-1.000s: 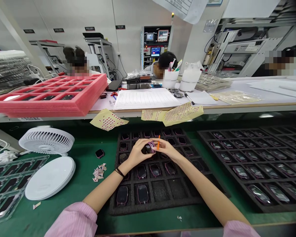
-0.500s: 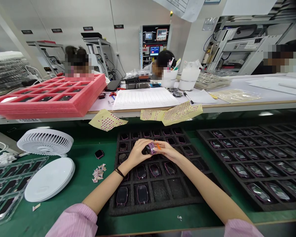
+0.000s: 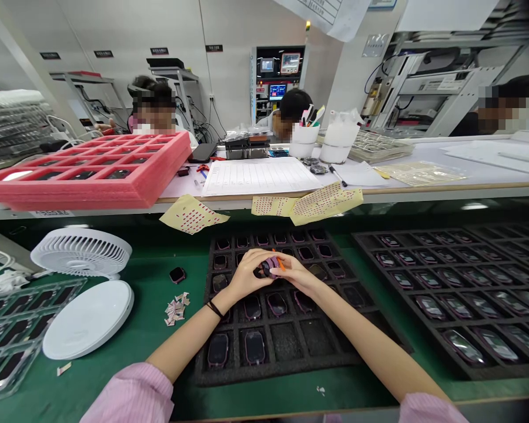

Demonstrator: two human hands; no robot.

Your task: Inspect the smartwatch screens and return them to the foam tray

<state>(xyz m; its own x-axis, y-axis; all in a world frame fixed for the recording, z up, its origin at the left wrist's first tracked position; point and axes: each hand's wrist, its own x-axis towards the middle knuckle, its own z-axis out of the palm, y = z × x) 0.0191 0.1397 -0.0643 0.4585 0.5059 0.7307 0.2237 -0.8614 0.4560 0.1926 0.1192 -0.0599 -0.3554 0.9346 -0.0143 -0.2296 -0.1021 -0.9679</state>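
**Two bare hands close over a small dark watch-like device with a purple rim (image 3: 268, 268), above a black foam tray (image 3: 229, 377).**

The left hand (image 3: 247, 275) curls round the device, gripping it; the right hand (image 3: 298, 275) pinches a thin orange pick (image 3: 280, 262) against the rim. A slip of the pick could mark the device; a loose grip could drop it onto the purple-rimmed units (image 3: 277, 304) below. Compared with the earlier frame, the pick leans further over, no longer near upright.

Bright, even light; edges bend and darken
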